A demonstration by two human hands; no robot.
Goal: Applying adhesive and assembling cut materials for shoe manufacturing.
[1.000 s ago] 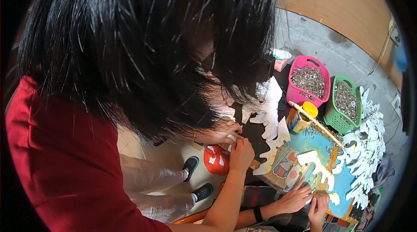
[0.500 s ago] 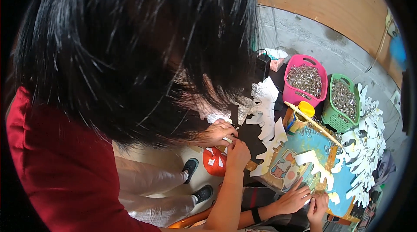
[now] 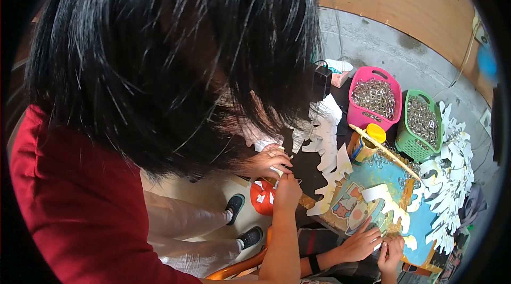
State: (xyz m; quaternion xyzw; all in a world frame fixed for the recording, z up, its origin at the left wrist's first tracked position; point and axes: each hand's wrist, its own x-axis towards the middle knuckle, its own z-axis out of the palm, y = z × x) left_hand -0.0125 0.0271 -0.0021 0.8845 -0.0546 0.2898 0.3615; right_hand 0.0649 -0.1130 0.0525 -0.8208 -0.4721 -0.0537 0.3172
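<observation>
My left hand (image 3: 362, 242), with a black band at its wrist, lies at the near edge of a blue board (image 3: 420, 215). Its fingers are bent toward a small white piece (image 3: 378, 245), mostly hidden between my hands. Close beside it, my right hand (image 3: 393, 251) pinches at the same spot with curled fingers. Just beyond my fingertips, a white strip with a scalloped edge (image 3: 391, 207) lies on the board, near a yellow-brown crusted patch (image 3: 394, 228).
A co-worker in a red sleeve (image 3: 80, 193) leans in from the left, hands (image 3: 285, 191) at a small pale piece. Pink (image 3: 354, 108) and green (image 3: 412, 143) baskets hold metal rings. A yellow-lidded jar (image 3: 376, 133), a stick (image 3: 391, 152) and piled white cutouts (image 3: 452, 177) surround the board.
My hands stay almost in the same place, with slight finger movement. The co-worker's head and red sleeve have shifted a little to the right.
</observation>
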